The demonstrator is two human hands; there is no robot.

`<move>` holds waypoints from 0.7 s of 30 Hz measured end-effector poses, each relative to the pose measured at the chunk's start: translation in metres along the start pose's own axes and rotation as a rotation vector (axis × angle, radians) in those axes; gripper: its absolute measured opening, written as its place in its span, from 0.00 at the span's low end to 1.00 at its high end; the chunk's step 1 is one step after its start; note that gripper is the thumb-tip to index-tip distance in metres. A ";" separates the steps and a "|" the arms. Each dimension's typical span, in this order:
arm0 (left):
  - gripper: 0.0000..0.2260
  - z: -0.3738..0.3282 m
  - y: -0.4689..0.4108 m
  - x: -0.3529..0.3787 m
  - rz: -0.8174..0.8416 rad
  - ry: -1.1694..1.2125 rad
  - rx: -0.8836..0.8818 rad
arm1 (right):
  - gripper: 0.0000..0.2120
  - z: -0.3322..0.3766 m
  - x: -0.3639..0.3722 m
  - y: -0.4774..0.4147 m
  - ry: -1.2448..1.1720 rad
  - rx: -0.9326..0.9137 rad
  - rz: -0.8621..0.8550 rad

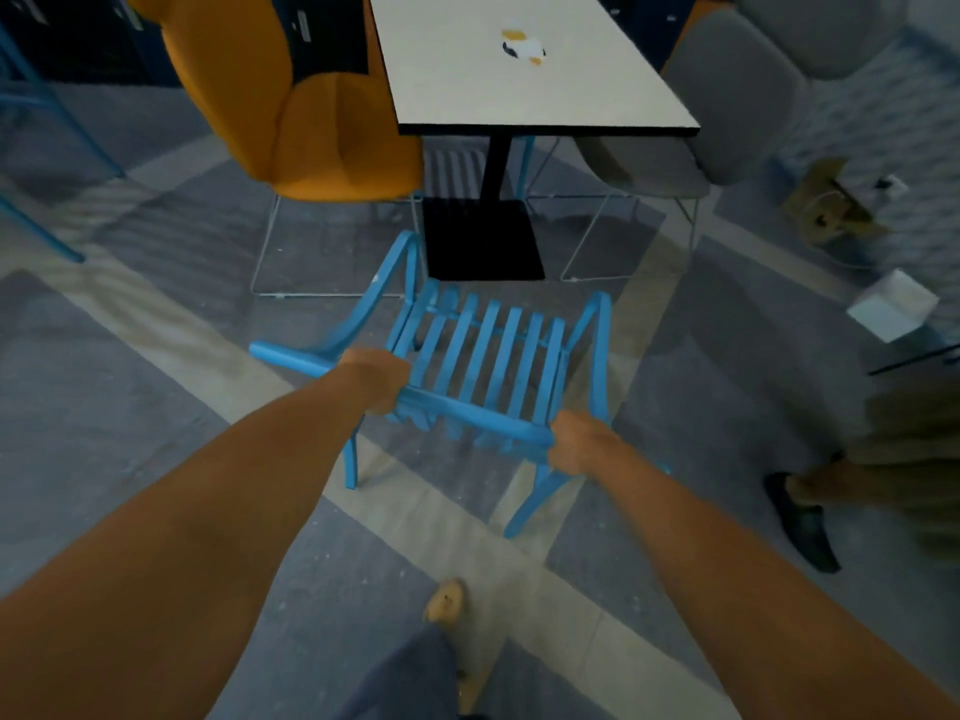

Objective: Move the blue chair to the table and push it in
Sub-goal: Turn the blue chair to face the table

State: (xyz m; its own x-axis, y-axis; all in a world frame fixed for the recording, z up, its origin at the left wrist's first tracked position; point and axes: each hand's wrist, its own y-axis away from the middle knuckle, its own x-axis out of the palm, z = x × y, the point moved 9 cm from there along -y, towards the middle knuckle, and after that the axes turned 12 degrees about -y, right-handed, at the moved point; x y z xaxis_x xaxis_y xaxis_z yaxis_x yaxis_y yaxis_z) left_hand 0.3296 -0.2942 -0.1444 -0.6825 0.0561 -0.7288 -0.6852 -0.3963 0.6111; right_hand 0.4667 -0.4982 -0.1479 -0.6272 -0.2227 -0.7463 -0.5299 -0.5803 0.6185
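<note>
Both hands, left hand (375,379) and right hand (579,443), clamp the blue chair (488,350) on patterned carpet (156,314) before the table (519,80).

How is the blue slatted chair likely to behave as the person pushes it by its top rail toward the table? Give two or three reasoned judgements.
The blue chair looks rigid, so it should move as one piece. Both the left hand and the right hand grip high on the top rail, so it may tip forward if a leg catches. Its open slats suggest modest weight.
</note>
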 end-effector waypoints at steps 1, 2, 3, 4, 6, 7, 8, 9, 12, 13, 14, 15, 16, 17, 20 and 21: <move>0.12 -0.009 -0.001 -0.003 -0.003 0.020 -0.007 | 0.14 -0.009 -0.003 -0.001 0.005 -0.013 0.000; 0.12 -0.018 -0.001 -0.008 -0.004 0.029 -0.009 | 0.14 -0.019 -0.006 -0.002 0.012 -0.023 0.004; 0.12 -0.025 -0.001 -0.012 -0.002 0.037 -0.016 | 0.14 -0.027 -0.009 -0.002 0.031 -0.036 0.011; 0.12 -0.033 -0.001 -0.014 -0.001 0.050 -0.027 | 0.14 -0.036 -0.013 -0.003 0.044 -0.045 0.019; 0.12 -0.048 -0.002 -0.025 -0.022 0.061 -0.046 | 0.15 -0.055 -0.022 -0.006 0.042 -0.057 0.012; 0.12 -0.056 -0.002 -0.030 -0.027 0.062 -0.050 | 0.15 -0.063 -0.027 -0.007 0.043 -0.070 0.009; 0.12 -0.065 0.000 -0.034 -0.019 0.069 -0.053 | 0.15 -0.071 -0.031 -0.006 0.046 -0.085 0.017; 0.12 -0.075 0.001 -0.037 -0.004 0.082 -0.057 | 0.15 -0.079 -0.033 -0.005 0.052 -0.102 0.030; 0.12 -0.103 0.002 -0.047 0.002 0.090 -0.101 | 0.14 -0.108 -0.041 -0.003 0.087 -0.122 0.037; 0.12 -0.112 0.004 -0.049 0.007 0.109 -0.117 | 0.14 -0.117 -0.044 -0.002 0.099 -0.134 0.040; 0.12 -0.125 0.007 -0.051 0.016 0.140 -0.138 | 0.14 -0.128 -0.047 0.001 0.111 -0.150 0.051; 0.12 -0.134 0.010 -0.052 0.017 0.157 -0.159 | 0.13 -0.135 -0.049 0.003 0.117 -0.163 0.055; 0.12 -0.144 0.013 -0.054 0.012 0.165 -0.179 | 0.13 -0.143 -0.051 0.005 0.121 -0.170 0.057; 0.12 -0.159 0.016 -0.058 0.008 0.179 -0.199 | 0.12 -0.154 -0.053 0.011 0.136 -0.185 0.063; 0.12 -0.200 0.026 -0.064 0.039 0.222 -0.223 | 0.12 -0.189 -0.055 0.026 0.178 -0.199 0.077; 0.12 -0.213 0.029 -0.065 0.052 0.235 -0.231 | 0.12 -0.200 -0.054 0.030 0.192 -0.201 0.084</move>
State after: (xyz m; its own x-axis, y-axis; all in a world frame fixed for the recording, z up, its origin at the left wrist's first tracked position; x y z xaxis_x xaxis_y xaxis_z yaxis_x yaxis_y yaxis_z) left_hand 0.4085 -0.5042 -0.1448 -0.6192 -0.1714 -0.7663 -0.5568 -0.5923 0.5824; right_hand 0.5985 -0.6604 -0.1382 -0.5342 -0.4099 -0.7393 -0.3452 -0.6926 0.6334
